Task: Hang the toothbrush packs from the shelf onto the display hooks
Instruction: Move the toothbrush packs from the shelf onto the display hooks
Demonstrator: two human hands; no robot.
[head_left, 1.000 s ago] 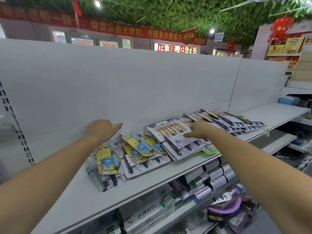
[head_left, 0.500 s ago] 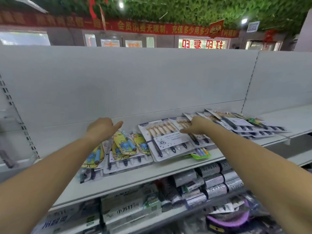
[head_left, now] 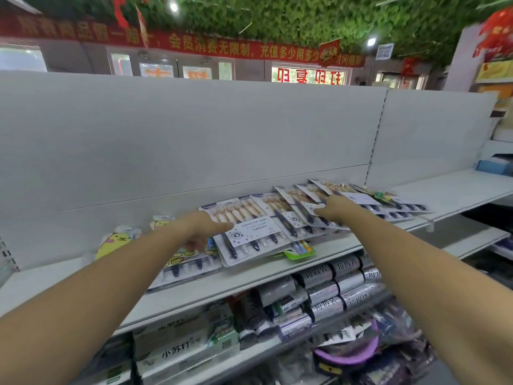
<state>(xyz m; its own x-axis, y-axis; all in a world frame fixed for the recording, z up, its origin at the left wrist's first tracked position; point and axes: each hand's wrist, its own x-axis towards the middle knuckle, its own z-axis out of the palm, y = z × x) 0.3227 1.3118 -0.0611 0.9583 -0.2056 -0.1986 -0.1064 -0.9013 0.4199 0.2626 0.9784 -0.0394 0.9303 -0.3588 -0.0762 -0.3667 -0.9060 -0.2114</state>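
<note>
On the white metal shelf [head_left: 458, 190], clear plastic toothbrush packs [head_left: 249, 232] holding dark-handled brushes are lying fanned. The left hand [head_left: 202, 227] and right hand [head_left: 337, 208] are touching them; whether either is gripping cannot be told.

left forearm [head_left: 111, 276]: bare, uncovered right down to the frame edge
right forearm [head_left: 416, 273]: bare, same as left
left hand [head_left: 201, 229]: bare
right hand [head_left: 337, 211]: bare — fingertips blurred

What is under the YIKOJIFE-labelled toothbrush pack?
A green pack pokes out beneath the YIKOJIFE pack's lower right corner, on the shelf. How far it runs underneath is covered.
</note>
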